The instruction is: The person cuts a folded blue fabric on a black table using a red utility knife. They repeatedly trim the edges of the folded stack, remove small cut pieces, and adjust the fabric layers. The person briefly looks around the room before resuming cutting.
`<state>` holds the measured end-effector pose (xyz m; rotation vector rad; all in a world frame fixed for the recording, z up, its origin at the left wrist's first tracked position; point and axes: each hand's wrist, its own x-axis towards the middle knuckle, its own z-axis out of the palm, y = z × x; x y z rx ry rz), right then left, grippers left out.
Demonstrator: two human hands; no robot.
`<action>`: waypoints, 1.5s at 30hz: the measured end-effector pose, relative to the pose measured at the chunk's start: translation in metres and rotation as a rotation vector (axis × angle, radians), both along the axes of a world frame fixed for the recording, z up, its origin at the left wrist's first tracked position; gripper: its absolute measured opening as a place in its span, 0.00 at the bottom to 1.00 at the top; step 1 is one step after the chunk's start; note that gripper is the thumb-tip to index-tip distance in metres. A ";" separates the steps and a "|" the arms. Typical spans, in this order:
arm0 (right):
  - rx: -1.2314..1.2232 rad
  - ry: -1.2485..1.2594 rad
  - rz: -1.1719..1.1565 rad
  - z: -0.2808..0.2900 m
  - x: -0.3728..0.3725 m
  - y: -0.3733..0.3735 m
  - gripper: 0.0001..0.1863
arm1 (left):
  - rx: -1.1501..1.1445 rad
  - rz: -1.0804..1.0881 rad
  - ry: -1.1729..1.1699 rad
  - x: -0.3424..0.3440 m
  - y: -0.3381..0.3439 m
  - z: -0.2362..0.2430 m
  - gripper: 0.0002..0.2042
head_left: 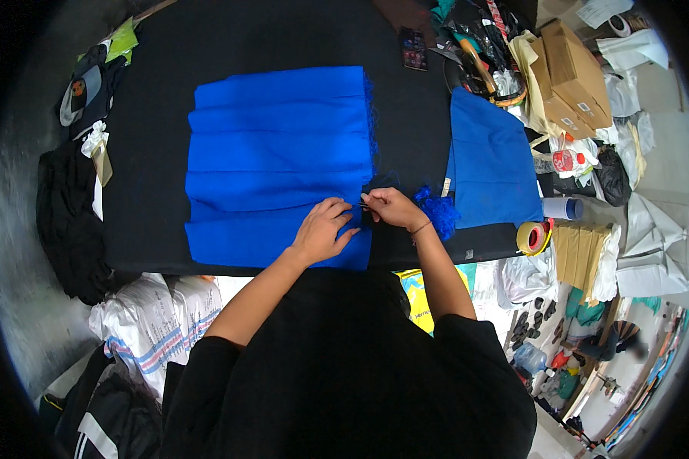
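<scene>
A bright blue folded cloth [275, 149] lies on the black-covered table, with creases running across it and a frayed right edge. My left hand [325, 231] rests on its lower right part, palm down, fingers apart. At the frayed edge, my right hand [391, 209] pinches a thin metal tool [362, 204], too small to tell its exact kind. Just right of that hand sits a tangle of loose blue threads [438, 212]. A second blue cloth [494, 164] lies further right, with a small pale tag by its left edge.
A phone [413, 49] lies near the table's far side. Tape rolls [531, 238] sit at the right corner. A basket [505, 96] with bags, cardboard boxes [574, 73] and a bottle [565, 160] crowd the right. Black cloth [69, 218] hangs at the left edge.
</scene>
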<state>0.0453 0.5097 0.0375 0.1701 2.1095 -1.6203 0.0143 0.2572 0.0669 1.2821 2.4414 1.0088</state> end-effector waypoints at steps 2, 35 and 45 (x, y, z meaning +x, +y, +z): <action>-0.018 -0.014 0.002 -0.001 -0.001 0.000 0.24 | 0.001 -0.014 -0.029 -0.002 -0.001 0.002 0.15; -0.027 -0.030 0.085 0.007 -0.007 -0.004 0.24 | 0.038 -0.055 -0.062 -0.001 -0.007 0.001 0.14; -0.080 -0.027 0.088 0.003 -0.008 -0.003 0.21 | 0.053 -0.047 -0.055 0.000 -0.007 0.002 0.14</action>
